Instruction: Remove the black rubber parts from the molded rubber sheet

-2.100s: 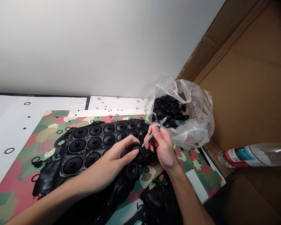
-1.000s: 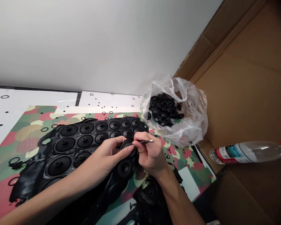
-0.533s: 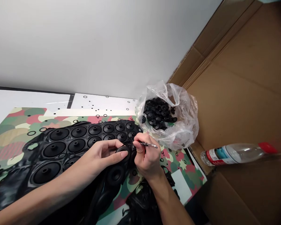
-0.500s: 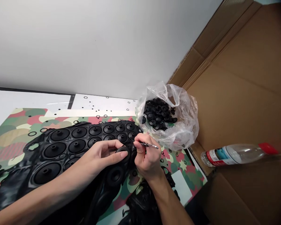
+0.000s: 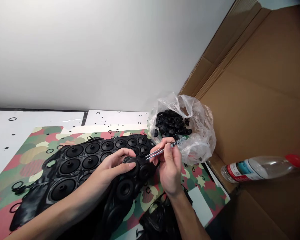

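Note:
A black rubber sheet (image 5: 73,165) with rows of round moulded cups lies across the patterned mat, its near right part folded up. My left hand (image 5: 116,166) is closed on that folded edge, thumb on top of one round cup and fingers behind it. In my right hand (image 5: 168,163) is a pair of metal tweezers (image 5: 157,152), gripped between thumb and fingers. The tweezers' tips point left, apart from each other, just above the sheet and right of my left hand. Nothing shows between the tips.
A clear plastic bag (image 5: 202,146) full of loose black rubber parts (image 5: 168,123) stands behind my right hand. A red-capped bottle (image 5: 260,168) lies against cardboard (image 5: 260,93) at right. Black rubber scraps (image 5: 160,218) lie in front; small rings dot the camouflage mat (image 5: 35,150).
My right hand has drawn back to the right and turned, and the tweezers' tips have come away from the sheet and spread. My left hand keeps its hold. The whole view has shifted slightly.

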The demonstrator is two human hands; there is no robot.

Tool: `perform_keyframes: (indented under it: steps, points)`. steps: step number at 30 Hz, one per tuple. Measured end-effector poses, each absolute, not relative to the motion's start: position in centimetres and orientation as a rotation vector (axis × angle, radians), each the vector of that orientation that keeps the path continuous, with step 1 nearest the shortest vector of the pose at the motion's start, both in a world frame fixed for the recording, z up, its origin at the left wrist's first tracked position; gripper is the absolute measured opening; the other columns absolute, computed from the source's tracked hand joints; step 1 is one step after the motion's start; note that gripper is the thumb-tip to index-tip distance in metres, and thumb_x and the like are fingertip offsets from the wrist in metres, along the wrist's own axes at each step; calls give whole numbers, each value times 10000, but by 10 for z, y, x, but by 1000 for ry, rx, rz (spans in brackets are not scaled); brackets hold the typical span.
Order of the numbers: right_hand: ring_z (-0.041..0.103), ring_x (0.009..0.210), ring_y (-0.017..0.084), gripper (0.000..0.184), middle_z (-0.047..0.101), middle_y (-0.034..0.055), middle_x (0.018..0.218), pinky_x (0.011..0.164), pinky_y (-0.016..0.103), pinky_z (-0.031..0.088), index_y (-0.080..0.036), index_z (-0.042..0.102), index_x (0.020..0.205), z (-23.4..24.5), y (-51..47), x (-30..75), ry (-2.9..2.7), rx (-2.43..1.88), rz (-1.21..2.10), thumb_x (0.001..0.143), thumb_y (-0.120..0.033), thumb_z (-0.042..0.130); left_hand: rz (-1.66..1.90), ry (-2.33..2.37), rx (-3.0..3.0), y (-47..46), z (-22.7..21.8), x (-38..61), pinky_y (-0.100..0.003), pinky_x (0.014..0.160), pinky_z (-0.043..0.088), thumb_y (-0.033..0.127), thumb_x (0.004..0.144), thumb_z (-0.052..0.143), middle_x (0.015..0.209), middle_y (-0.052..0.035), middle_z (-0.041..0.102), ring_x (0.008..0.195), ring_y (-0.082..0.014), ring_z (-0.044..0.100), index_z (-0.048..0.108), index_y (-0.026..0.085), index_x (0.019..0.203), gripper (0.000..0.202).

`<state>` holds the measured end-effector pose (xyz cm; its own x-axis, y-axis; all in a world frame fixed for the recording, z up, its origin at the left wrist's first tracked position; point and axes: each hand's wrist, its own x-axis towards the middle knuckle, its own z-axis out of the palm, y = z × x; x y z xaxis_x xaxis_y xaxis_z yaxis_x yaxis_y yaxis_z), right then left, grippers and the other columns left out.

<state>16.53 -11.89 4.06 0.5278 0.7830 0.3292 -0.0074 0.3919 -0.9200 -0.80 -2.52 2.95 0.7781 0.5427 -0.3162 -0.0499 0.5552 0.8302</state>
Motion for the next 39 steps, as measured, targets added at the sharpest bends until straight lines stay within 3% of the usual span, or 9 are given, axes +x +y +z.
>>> perform_keyframes:
  steps: [6, 22, 29, 34, 39]
  points:
    - [594, 669, 138, 316, 655, -19, 818, 656, 290, 464, -250, 611, 1031, 38, -122, 166, -971, -1066, 700, 1190, -521, 580, 406, 529, 948, -24, 22, -7, -311, 768, 598, 478, 844, 972, 1071, -44, 790, 895, -237, 770, 682, 280, 1303, 577]
    - [602, 769, 173, 322, 667, 11, 910, 727, 317, 524, -251, 597, 1045, 37, -126, 171, -1141, -1126, 710, 1188, -536, 553, 378, 506, 909, -28, 32, -11, -248, 659, 553, 462, 890, 953, 987, 16, 736, 747, -155, 694, 581, 287, 1168, 497]
    - [547, 734, 172, 335, 631, 1, 893, 708, 326, 478, -258, 584, 1024, 35, -126, 172, -1162, -1164, 764, 1193, -544, 538, 379, 453, 954, -26, 23, -13, -251, 704, 554, 487, 953, 904, 1013, 26, 683, 809, -158, 698, 528, 298, 1177, 477]
    - [508, 683, 161, 382, 603, -8, 855, 656, 314, 448, -252, 579, 989, 35, -125, 172, -1172, -1182, 780, 1187, -576, 536, 402, 400, 1019, -26, 20, -15, -290, 892, 582, 433, 1063, 809, 1200, 33, 681, 1005, -160, 718, 454, 335, 1195, 390]
    - [478, 682, 150, 402, 580, -13, 847, 664, 310, 417, -240, 606, 955, 39, -126, 171, -1150, -1163, 767, 1193, -556, 538, 449, 401, 1065, -25, 23, -15, -265, 858, 552, 433, 1068, 799, 1203, 39, 666, 942, -129, 680, 421, 331, 1159, 402]
